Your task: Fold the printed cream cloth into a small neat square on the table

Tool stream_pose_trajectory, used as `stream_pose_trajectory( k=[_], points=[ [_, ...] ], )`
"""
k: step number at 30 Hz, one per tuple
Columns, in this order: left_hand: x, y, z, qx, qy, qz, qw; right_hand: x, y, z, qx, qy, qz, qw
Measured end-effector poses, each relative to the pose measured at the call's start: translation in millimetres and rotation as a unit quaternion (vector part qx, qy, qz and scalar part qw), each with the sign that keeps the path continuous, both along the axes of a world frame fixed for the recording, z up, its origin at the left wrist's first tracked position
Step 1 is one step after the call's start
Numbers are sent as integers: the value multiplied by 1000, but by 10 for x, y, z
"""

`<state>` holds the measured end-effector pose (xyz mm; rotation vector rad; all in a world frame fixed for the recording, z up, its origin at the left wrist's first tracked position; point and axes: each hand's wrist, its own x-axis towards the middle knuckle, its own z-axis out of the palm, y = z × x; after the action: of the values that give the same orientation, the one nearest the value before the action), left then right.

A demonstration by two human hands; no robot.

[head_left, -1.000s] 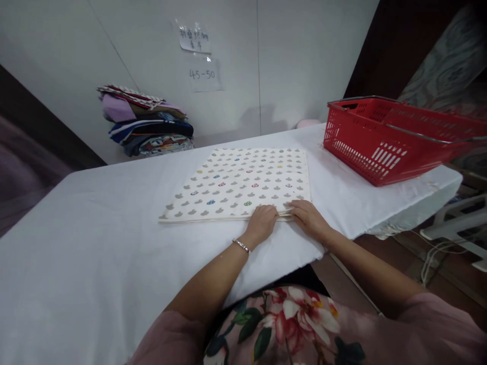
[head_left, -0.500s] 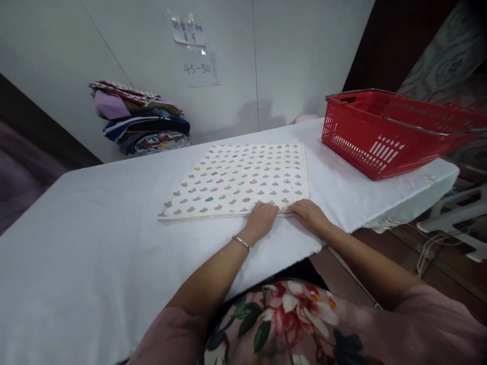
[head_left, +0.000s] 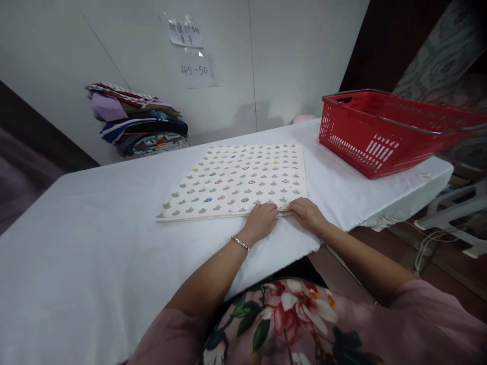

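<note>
Your left hand [head_left: 261, 222] and right hand [head_left: 308, 216] pinch the near edge of the patterned cloth [head_left: 236, 177], which lies flat on the desk [head_left: 110, 243], stretching forward and leftward from your grip, its near right corner beside your right.

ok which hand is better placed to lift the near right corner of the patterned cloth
The right hand, probably: it touches the near edge of the patterned cloth, close to that corner. The left hand is on the same edge but farther from it.
</note>
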<state>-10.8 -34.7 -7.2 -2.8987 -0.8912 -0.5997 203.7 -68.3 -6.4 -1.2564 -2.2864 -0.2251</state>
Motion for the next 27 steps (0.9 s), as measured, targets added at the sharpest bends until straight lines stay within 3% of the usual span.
stream_pose_trajectory(
  k=[5, 12, 27],
  points=[
    [43, 33, -36, 26, 5, 18, 999, -18, 16, 22, -2, 4, -7, 1000],
    [59, 49, -14, 30, -8, 27, 999, -15, -55, 59, -43, 31, 42, 998],
    [119, 17, 86, -24, 24, 56, 998, 34, 60, 18, -38, -4, 4, 999]
  ],
)
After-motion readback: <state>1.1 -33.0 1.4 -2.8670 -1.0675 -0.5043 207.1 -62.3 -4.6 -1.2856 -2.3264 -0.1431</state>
